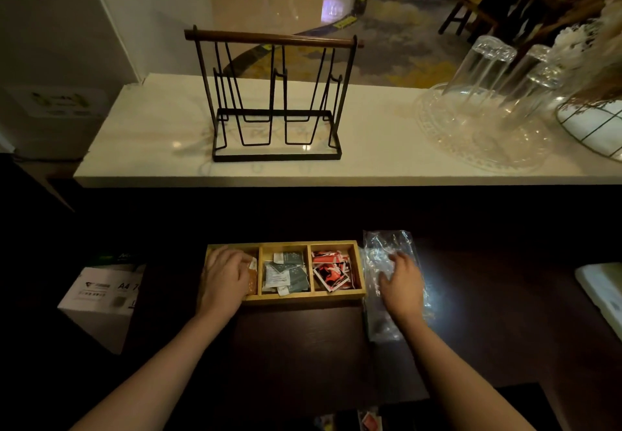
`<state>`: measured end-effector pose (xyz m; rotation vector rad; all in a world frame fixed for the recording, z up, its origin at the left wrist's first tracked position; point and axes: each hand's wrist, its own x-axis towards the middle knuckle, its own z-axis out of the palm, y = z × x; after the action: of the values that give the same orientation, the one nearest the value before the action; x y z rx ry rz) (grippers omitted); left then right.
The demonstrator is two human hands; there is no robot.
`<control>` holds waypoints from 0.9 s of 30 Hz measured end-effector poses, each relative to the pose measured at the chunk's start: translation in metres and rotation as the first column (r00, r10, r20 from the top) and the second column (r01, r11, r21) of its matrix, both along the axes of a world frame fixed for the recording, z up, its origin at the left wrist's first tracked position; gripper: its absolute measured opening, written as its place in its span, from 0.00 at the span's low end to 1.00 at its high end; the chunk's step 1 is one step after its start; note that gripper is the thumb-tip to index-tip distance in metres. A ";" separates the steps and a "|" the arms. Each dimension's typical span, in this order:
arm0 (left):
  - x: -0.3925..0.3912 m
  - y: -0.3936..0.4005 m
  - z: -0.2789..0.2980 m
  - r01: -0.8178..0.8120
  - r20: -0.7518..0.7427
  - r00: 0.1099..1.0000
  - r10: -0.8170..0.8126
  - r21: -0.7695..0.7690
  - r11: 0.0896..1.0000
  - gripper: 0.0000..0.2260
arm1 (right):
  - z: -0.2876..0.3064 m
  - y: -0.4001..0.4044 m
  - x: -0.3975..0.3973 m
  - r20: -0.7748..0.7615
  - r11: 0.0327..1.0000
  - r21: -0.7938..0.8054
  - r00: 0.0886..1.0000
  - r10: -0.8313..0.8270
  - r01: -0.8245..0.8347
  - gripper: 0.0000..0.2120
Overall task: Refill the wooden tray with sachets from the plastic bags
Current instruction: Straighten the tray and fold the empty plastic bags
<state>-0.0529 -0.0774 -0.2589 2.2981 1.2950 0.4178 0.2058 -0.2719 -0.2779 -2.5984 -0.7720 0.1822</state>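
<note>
since sachets [286,274] weigh nothing and slide, best pinched by edges. left hand [223,274] curled over tray [303,297] sachets, right hand [400,282] flat, open on crinkly plastic bag [387,245].

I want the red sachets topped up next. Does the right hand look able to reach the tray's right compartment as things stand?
Probably yes. The right hand rests on the clear plastic bag just beside the wooden tray, and nothing stands between it and the red sachets.
</note>
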 end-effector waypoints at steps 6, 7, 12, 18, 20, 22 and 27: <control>0.025 -0.038 0.010 0.200 0.057 0.979 -0.197 -0.052 0.978 0.10 | -0.002 -0.041 0.045 -0.339 0.906 -0.115 0.841 -0.422 0.408 0.21; 0.028 -0.043 0.009 0.225 0.048 0.974 -0.223 -0.062 0.972 0.10 | -0.005 -0.042 0.048 -0.392 0.906 -0.099 0.821 -0.415 0.411 0.21; 0.035 -0.062 0.011 0.281 0.013 0.959 -0.284 -0.193 0.940 0.10 | -0.031 -0.043 0.055 -0.617 0.897 -0.023 0.700 -0.360 0.441 0.15; 0.047 -0.076 0.013 0.271 -0.009 0.954 -0.301 -0.406 0.873 0.09 | -0.028 -0.043 0.055 -0.625 0.913 0.034 0.722 -0.298 0.406 0.09; 0.053 -0.082 0.012 0.256 0.011 0.957 -0.289 -0.504 0.825 0.09 | -0.020 -0.046 0.060 -0.622 0.923 0.012 0.725 -0.295 0.385 0.10; 0.061 -0.088 0.008 0.233 0.048 0.965 -0.258 -0.610 0.758 0.11 | -0.004 -0.054 0.061 -0.655 0.934 0.000 0.706 -0.270 0.358 0.11; 0.083 -0.104 0.002 0.142 0.112 0.989 -0.091 -0.877 0.460 0.08 | 0.009 -0.074 0.058 -0.741 0.979 -0.094 0.645 -0.189 0.180 0.05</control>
<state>0.0297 -0.1817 -0.2574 1.4137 0.9492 -0.2461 0.2639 -0.3462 -0.2692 -2.2506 -0.1858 1.1172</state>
